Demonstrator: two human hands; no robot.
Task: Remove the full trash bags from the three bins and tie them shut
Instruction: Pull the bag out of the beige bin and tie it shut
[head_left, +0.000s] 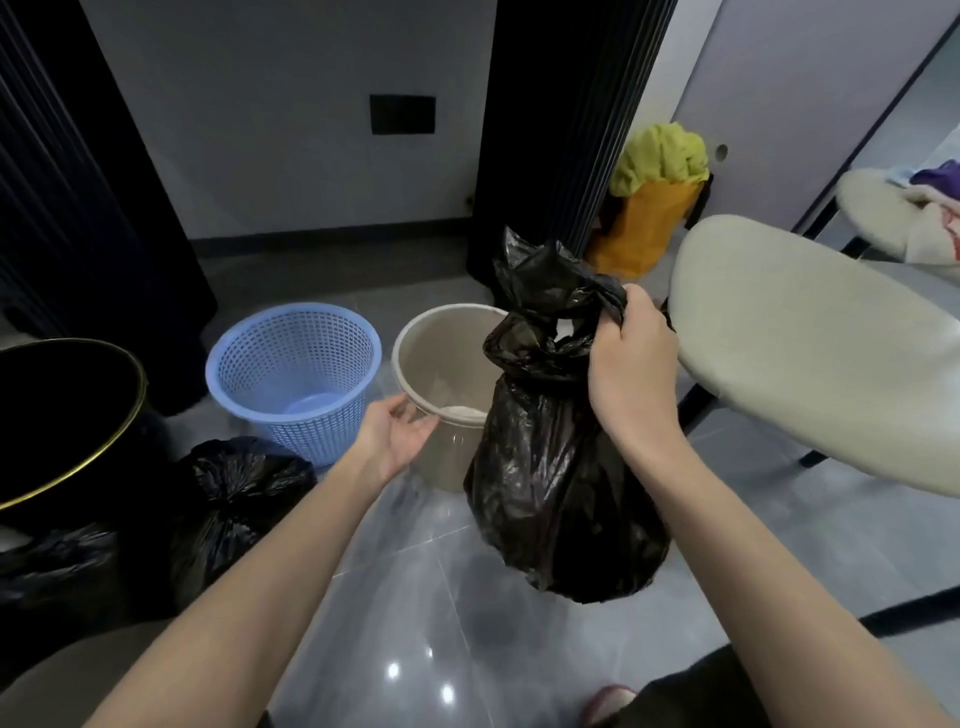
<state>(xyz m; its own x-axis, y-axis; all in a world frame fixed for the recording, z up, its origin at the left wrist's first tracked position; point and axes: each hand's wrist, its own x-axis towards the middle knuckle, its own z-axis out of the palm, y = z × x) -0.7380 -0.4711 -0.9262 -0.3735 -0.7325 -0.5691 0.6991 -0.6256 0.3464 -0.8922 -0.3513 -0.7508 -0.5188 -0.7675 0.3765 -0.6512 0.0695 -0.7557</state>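
My right hand (631, 371) grips the knotted neck of a full black trash bag (561, 478), which hangs above the floor in front of the beige bin (441, 358). My left hand (397, 434) is open, palm up, touching the near rim of that beige bin. A blue mesh bin (296, 374) stands to its left with no bag in it. A black bin with a gold rim (67, 415) is at the far left. Two more black bags lie on the floor: one (239, 499) by the blue bin, another (57, 566) under the black bin's edge.
A beige padded chair (810, 353) stands close on the right, next to the hanging bag. An orange bag with yellow-green cloth (654, 208) sits behind. Dark curtains (566, 130) hang at the back and left. The floor is glossy grey tile (415, 597).
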